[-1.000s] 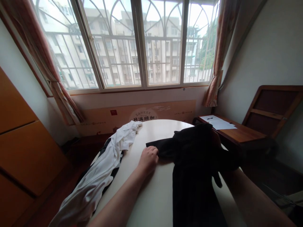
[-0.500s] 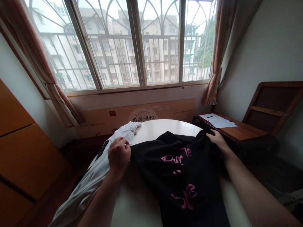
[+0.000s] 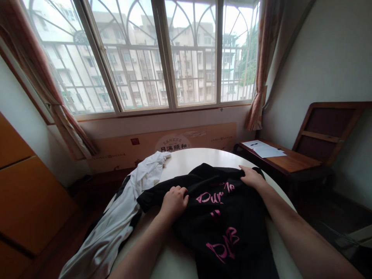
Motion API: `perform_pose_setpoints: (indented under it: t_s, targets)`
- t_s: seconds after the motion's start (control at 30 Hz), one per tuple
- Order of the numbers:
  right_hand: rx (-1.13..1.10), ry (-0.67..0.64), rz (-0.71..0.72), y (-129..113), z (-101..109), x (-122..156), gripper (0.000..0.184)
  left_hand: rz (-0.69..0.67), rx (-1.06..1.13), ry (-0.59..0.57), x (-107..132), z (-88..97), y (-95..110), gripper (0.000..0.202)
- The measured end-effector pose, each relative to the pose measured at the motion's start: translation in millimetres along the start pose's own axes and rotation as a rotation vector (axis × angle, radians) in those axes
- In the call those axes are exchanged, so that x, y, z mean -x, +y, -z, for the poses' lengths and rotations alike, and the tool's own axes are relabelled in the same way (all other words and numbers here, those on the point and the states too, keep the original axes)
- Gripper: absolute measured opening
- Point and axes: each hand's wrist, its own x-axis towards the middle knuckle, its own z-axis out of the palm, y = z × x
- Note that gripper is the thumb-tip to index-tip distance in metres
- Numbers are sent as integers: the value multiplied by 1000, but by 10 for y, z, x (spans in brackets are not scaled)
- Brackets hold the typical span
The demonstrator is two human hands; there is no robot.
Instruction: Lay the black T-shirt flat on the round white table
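Note:
A black T-shirt (image 3: pixel 221 224) with pink lettering lies spread on the round white table (image 3: pixel 192 157). My left hand (image 3: pixel 174 200) is curled on the shirt's left shoulder area, fingers closed on the cloth. My right hand (image 3: pixel 252 178) presses on the shirt's far right edge, fingers bent over the fabric. A white garment (image 3: pixel 128 205) with dark parts lies bunched to the left of the black shirt and hangs off the table's left rim.
A dark wooden side table (image 3: pixel 287 162) with white papers (image 3: pixel 263 149) stands at the right, a wooden frame (image 3: pixel 328 131) leaning behind it. A printed cardboard panel (image 3: pixel 171 145) rests under the barred window (image 3: pixel 162 54). An orange cabinet (image 3: pixel 26 201) fills the left.
The folded black shirt has been opened out, showing its pink print. My left hand went left to the sleeve, then back inward; my right hand moved from under the cloth onto its far edge.

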Motion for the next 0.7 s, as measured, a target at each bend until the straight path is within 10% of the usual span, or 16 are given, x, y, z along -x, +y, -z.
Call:
perform_pose_setpoints:
  t_s: [0.27,0.7]
  targets:
    - [-67,92,-251,161,-45,-79,61,56,84,-23,18,-46,-58,28]
    - [-25,26,-232,4,21,34,39,96,92,2,11,-93,-70,32]
